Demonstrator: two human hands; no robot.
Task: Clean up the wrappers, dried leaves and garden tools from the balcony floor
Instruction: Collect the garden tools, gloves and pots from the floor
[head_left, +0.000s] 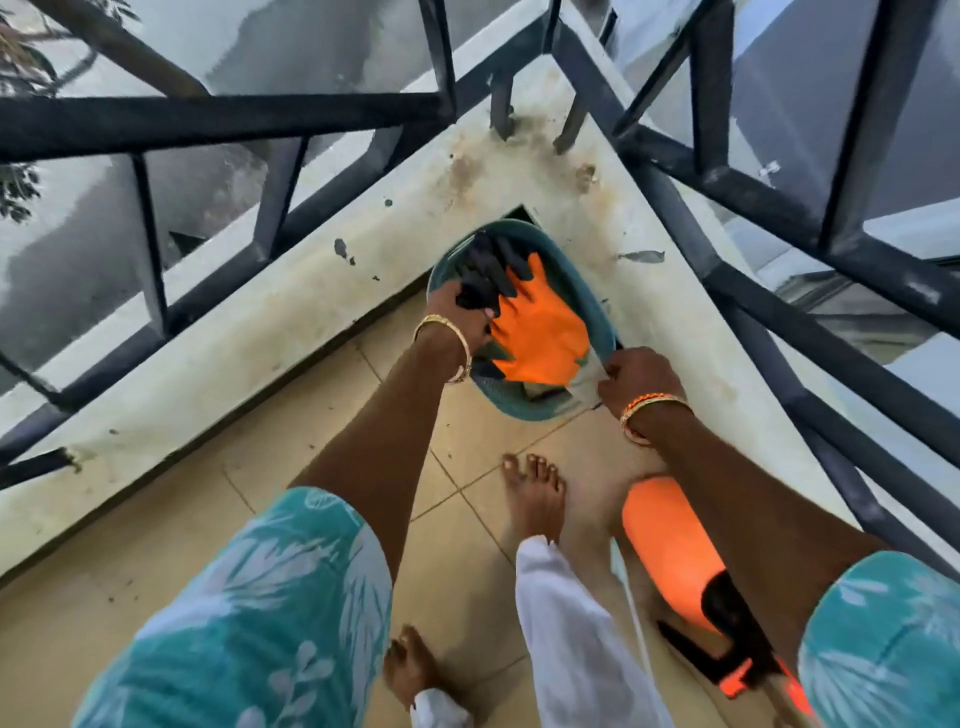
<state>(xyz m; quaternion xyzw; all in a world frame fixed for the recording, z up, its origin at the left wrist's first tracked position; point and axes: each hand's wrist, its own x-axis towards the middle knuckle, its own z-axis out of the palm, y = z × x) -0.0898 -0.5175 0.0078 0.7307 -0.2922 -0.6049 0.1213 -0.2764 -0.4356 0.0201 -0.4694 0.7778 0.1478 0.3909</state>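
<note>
Head view, looking straight down into the corner of the balcony floor, where the two runs of dark metal railing meet over a stained concrete ledge. Tucked right into that corner sits a teal plastic basket, and both hands are at it.

The left hand is over the basket's left rim, fingers curled around the black fingertips of an orange-and-black gardening glove; the glove's orange body lies spread across the inside of the basket. A gold bangle sits on that wrist.

The right hand is at the basket's right edge, fingers bunched and pinching a pale, thin sheet that hangs over the rim there. Whether that sheet is a wrapper or a bag liner, I cannot tell. Orange and gold bangles circle this wrist.

Down on the beige tiles, two bare feet: one just short of the basket, the other near the bottom edge, with white trouser legs above them. Teal leaf-print sleeves frame both forearms.

Near the floor's right side, partly hidden under the right forearm, lies an orange spray bottle with a black pump head, on its side on the tiles, well apart from the basket.
</note>
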